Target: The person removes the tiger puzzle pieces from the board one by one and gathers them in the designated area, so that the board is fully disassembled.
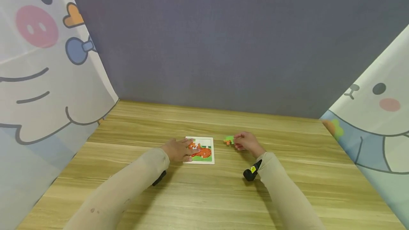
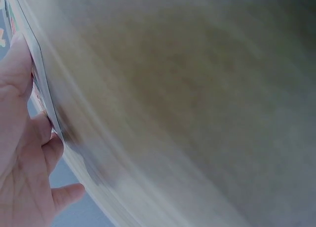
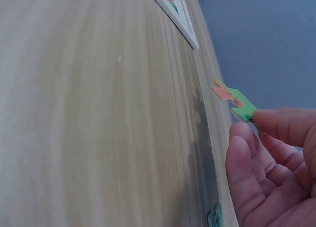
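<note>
A square jigsaw puzzle [image 1: 206,153] with an orange tiger in a white frame lies on the table. White backing shows in its upper part. My left hand [image 1: 178,150] rests on its left side with fingers spread; the left wrist view catches that hand [image 2: 24,138] at the puzzle's edge. To the right of the frame, my right hand [image 1: 247,143] pinches a green and orange puzzle piece [image 1: 229,140] between thumb and fingers. In the right wrist view this piece [image 3: 236,99] is held above the table, with the frame's corner [image 3: 190,37] beyond it.
Another greenish puzzle piece [image 3: 216,216] lies on the wooden table [image 1: 204,194] near my right hand. A grey panel [image 1: 204,45] stands along the table's back edge. Cartoon-printed curtains [image 1: 41,70] hang at both sides.
</note>
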Demonstrator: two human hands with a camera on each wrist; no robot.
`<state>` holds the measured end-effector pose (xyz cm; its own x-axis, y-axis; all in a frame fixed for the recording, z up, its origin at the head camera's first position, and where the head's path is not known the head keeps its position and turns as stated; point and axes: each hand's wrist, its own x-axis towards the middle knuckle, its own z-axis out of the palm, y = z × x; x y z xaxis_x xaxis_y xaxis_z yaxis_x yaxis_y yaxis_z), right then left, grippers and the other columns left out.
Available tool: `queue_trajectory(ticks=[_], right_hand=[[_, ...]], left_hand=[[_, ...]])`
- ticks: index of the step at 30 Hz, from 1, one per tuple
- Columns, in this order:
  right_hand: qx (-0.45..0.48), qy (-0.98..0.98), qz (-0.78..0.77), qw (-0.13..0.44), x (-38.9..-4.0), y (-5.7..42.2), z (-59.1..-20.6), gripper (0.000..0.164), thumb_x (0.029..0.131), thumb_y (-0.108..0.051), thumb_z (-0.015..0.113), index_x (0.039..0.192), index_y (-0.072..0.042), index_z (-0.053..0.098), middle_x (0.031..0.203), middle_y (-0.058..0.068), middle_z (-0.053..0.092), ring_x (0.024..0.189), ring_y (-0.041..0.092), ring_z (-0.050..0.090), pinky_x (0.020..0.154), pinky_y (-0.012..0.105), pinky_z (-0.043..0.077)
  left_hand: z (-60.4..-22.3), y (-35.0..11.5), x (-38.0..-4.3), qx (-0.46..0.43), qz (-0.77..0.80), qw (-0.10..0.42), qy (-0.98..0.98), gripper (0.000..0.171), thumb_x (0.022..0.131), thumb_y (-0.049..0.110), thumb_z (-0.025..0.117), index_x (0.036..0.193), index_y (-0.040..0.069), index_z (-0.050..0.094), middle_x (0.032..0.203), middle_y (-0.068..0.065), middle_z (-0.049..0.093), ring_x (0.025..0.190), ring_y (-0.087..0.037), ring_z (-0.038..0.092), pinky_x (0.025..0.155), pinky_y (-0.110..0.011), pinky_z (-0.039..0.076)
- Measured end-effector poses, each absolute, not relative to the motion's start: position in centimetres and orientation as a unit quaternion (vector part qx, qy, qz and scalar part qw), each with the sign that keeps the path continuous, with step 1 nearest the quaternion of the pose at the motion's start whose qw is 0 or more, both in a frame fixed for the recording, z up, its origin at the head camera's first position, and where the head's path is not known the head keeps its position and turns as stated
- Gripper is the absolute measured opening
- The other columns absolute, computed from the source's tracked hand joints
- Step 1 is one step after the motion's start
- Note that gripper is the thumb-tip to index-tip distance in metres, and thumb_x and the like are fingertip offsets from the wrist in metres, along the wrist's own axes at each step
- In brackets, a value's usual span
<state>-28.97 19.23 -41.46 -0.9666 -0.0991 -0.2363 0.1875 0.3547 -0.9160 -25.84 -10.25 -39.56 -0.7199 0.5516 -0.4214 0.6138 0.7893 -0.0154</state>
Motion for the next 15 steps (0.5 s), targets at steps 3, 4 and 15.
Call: queue_trajectory(ticks=[3,4,15], right_hand=[[0.031,0.813,-0.568,0.126,-28.99,19.5,-41.53,0.02,0.091,0.001,0.057,0.108,0.012,0.055,0.071,0.004,0.06,0.059,0.009,0.057,0.055,0.021,0.051],[0.032,0.811,-0.57,0.126,-28.96,19.58,-41.51,0.021,0.092,0.001,0.057,0.109,0.012,0.055,0.071,0.004,0.06,0.059,0.009,0.057,0.055,0.021,0.051],[0.046,0.817,-0.561,0.127,-28.75,20.27,-41.34,0.021,0.093,-0.001,0.057,0.11,0.011,0.055,0.071,0.005,0.06,0.059,0.009,0.057,0.054,0.021,0.051]], left_hand=[[-39.6,-10.28,-25.86,0.316,-0.075,0.203,0.924,0.057,0.098,0.055,0.035,0.151,0.035,0.03,0.159,-0.005,0.015,0.145,-0.024,0.016,0.11,-0.06,0.021],[-39.62,-10.28,-25.86,0.315,-0.077,0.201,0.924,0.057,0.098,0.054,0.035,0.151,0.035,0.03,0.159,-0.005,0.016,0.145,-0.024,0.016,0.11,-0.059,0.022],[-39.51,-10.2,-25.72,0.311,-0.076,0.204,0.925,0.056,0.098,0.053,0.036,0.15,0.036,0.031,0.16,-0.004,0.015,0.145,-0.022,0.016,0.11,-0.059,0.021]])
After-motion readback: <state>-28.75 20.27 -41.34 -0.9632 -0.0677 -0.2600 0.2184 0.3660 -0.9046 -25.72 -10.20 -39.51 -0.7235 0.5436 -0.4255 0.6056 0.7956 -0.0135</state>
